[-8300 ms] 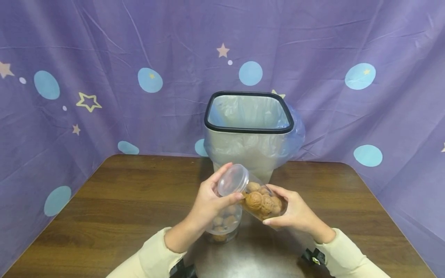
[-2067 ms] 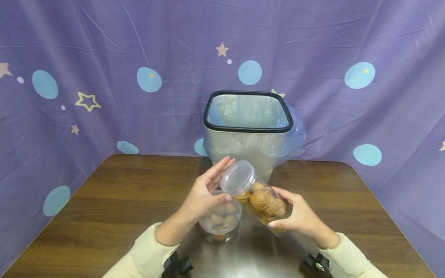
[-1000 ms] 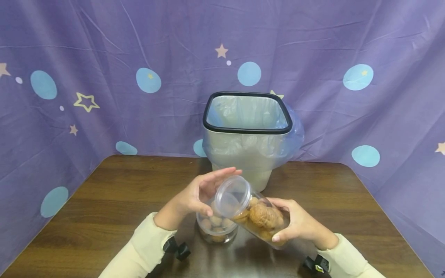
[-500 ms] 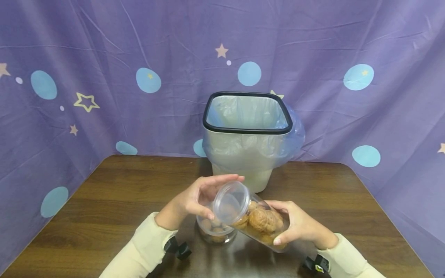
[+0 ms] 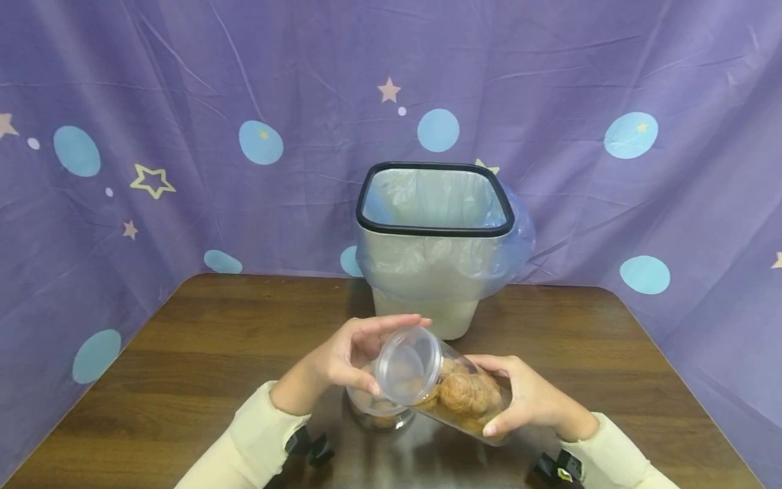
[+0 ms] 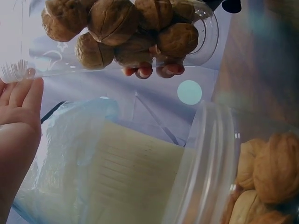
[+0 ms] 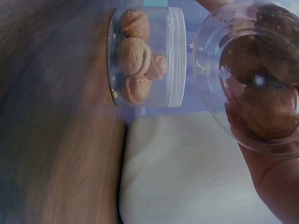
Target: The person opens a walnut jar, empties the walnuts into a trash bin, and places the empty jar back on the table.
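Observation:
My right hand (image 5: 528,397) grips the lower part of a clear plastic jar (image 5: 470,397) of walnuts, held tilted with its lid (image 5: 408,365) up to the left. Walnuts (image 6: 114,21) show through its wall in the left wrist view; its round base faces the right wrist view. Around the lid's left side is my left hand (image 5: 342,356), its fingers fairly straight along the lid's upper edge and the thumb tip right at its left edge. Behind and below, a second lidded jar (image 7: 140,60) of walnuts stands upright on the table, partly hidden by the tilted jar in the head view.
A pale waste bin (image 5: 427,272) with a black rim and a bluish bag liner stands behind the hands on the brown wooden table (image 5: 244,339). A purple patterned curtain (image 5: 330,88) hangs behind and on both sides.
Eight seconds ago the left hand held the lid; it later drew away and now lies around the lid again. The tilted jar and both hands have come lower over the last two seconds.

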Motion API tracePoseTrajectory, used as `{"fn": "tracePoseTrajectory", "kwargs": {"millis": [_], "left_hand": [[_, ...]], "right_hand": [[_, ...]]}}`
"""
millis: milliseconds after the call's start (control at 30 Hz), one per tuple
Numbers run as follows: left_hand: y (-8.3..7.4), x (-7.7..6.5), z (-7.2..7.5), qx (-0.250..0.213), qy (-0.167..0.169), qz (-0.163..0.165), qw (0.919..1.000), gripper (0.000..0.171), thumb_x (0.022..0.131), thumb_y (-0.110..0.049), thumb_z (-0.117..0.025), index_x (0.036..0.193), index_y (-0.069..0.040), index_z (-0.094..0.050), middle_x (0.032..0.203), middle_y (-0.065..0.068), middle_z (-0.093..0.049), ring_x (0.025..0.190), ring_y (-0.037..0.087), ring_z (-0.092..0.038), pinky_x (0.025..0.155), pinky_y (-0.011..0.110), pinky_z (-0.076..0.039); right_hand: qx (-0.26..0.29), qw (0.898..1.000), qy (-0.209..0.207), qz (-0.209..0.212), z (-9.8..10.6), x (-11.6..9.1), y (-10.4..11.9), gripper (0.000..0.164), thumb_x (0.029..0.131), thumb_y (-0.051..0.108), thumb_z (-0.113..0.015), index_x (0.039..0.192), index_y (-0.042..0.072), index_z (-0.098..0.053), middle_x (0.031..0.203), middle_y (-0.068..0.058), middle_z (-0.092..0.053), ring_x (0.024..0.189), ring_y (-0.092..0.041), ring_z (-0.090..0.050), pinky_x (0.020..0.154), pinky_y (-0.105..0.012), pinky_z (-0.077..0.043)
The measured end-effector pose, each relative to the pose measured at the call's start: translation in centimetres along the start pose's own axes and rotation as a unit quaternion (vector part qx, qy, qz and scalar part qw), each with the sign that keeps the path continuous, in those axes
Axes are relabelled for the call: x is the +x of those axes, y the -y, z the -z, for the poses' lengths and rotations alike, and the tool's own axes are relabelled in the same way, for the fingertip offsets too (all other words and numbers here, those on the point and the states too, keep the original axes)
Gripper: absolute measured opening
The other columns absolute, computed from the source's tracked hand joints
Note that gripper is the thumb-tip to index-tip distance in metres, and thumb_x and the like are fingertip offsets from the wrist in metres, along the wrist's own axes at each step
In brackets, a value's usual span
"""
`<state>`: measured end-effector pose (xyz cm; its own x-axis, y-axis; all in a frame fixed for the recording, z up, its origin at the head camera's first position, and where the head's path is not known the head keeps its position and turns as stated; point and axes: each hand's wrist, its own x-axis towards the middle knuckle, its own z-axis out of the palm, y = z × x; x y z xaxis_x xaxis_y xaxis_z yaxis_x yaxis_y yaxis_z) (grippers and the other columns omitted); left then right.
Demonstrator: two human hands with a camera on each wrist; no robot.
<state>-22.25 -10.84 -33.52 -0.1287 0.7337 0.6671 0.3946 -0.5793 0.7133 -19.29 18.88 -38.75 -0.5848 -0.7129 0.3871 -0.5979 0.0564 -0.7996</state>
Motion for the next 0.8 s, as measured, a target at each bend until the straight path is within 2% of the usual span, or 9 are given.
{"fn": "tracePoseTrajectory", "kwargs": {"millis": [367, 633, 800], "left_hand": [[-0.2, -0.2, -0.8, 0.018, -0.055, 0.002, 0.9983, 0.077, 0.085, -0.021, -0.07, 0.147, -0.004, -0.029, 0.15, 0.011, -0.034, 0.134, 0.023, -0.038, 0.108, 0.037, -0.033], [-0.3, -0.3, -1.2, 0.007, -0.098, 0.006, 0.9951, 0.075, 0.083, -0.014, -0.072, 0.145, -0.001, -0.032, 0.148, 0.011, -0.038, 0.133, 0.023, -0.04, 0.107, 0.034, -0.035], [-0.3, -0.3, -1.5, 0.007, -0.131, 0.013, 0.9913, 0.073, 0.081, -0.012, -0.073, 0.144, -0.003, -0.036, 0.146, 0.009, -0.042, 0.131, 0.021, -0.043, 0.107, 0.033, -0.036]], "right_hand": [[-0.012, 1.0, -0.016, 0.003, -0.1, 0.1, 0.1, 0.081, 0.058, 0.017, -0.083, 0.129, -0.003, -0.052, 0.119, -0.004, -0.064, 0.104, -0.012, -0.061, 0.094, -0.023, -0.045], [-0.03, 0.999, -0.038, 0.013, 0.0, 0.1, 0.0, 0.08, 0.057, 0.016, -0.084, 0.127, -0.005, -0.053, 0.12, -0.001, -0.064, 0.104, -0.01, -0.061, 0.093, -0.022, -0.045], [-0.037, 0.998, -0.055, 0.008, -0.1, 0.2, 0.1, 0.079, 0.057, 0.015, -0.084, 0.126, -0.007, -0.053, 0.118, 0.0, -0.065, 0.103, -0.01, -0.061, 0.092, -0.022, -0.046]]}}
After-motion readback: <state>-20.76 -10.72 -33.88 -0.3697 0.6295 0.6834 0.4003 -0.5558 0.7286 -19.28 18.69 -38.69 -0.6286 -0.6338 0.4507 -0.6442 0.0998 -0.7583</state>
